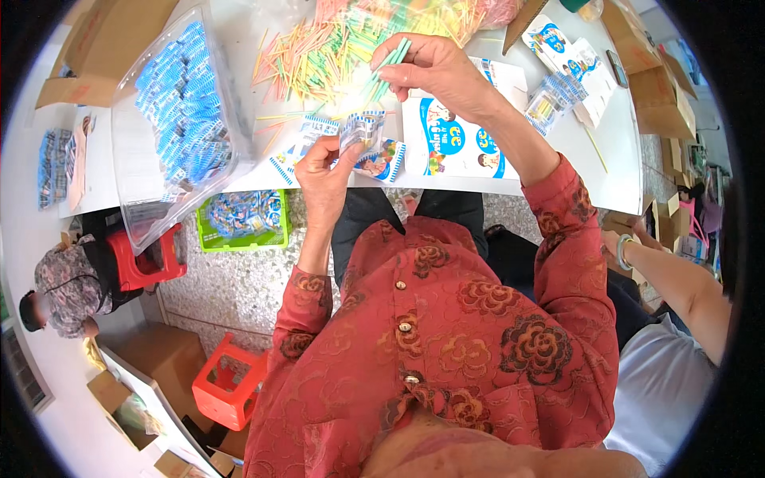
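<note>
My left hand [323, 171] pinches a small clear packet [363, 134] with a blue-and-white striped edge near the table's front edge. Beneath and beside it lie more such packets [379, 162], one with a colourful print. Higher and to the right, my right hand [426, 70] is closed on a few thin green sticks [390, 65], which slant between thumb and fingers. Just left of that hand spreads a loose heap of thin pink, yellow and green sticks [319, 60]. Under my right wrist lies a white printed carton [454, 143], flat on the table.
A clear plastic tub [131, 171] full of blue-and-white packets stands at the left. Below the table edge sits a green basket [243, 243] of packets. Red stools [227, 382] stand on the floor. Another packet [554, 102] lies at right. Other people sit on both sides.
</note>
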Demonstrator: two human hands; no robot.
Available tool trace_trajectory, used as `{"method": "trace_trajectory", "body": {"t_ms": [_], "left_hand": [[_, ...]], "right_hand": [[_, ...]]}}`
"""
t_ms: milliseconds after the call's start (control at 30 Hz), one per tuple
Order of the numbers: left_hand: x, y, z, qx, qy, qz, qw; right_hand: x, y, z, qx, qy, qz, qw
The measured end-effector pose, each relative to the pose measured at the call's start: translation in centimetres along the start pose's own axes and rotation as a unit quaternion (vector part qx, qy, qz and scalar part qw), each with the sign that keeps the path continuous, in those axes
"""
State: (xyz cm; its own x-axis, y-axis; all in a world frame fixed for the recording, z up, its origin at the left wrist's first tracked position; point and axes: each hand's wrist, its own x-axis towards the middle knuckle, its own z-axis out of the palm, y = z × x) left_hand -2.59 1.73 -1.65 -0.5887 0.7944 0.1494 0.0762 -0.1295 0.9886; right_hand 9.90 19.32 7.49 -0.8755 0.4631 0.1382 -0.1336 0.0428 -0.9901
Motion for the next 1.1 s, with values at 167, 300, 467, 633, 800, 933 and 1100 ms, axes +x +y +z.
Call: {"method": "trace_trajectory", "body": {"t_ms": [167,300,467,633,800,933,1100], "left_hand": [[-0.1,-0.2,-0.1,-0.006,-0.003,0.004,1.0],[-0.2,-0.4,-0.2,-0.013,-0.004,0.021,1.0],[-0.1,-0.5,-0.2,-0.022,-0.009,0.022,0.999],[-0.3,0.0,-0.3,-0.009,-0.021,0.023,0.999],[-0.2,-0.4,-0.4,-0.018,-0.023,0.051,0.998],[-0.3,-0.2,-0.2,-0.024,-0.022,0.037,0.999],[-0.3,0.0,0.0,-0.012,-0.029,0.047,0.998]], "right_hand": [[-0.3,-0.2,0.3,-0.021,0.006,0.004,1.0],[-0.4,-0.1,0.1,-0.001,0.005,0.005,1.0],[-0.5,0.0,0.0,0.006,0.012,0.009,1.0],[-0.7,-0.3,0.0,-0.012,0.018,0.024,0.999],[-0.9,-0.2,0.1,-0.014,0.025,0.024,0.999],[-1.1,-0.2,0.2,-0.033,-0.03,-0.021,0.999],[-1.1,-0.7,0.8,-0.111,-0.042,-0.008,0.993]]}}
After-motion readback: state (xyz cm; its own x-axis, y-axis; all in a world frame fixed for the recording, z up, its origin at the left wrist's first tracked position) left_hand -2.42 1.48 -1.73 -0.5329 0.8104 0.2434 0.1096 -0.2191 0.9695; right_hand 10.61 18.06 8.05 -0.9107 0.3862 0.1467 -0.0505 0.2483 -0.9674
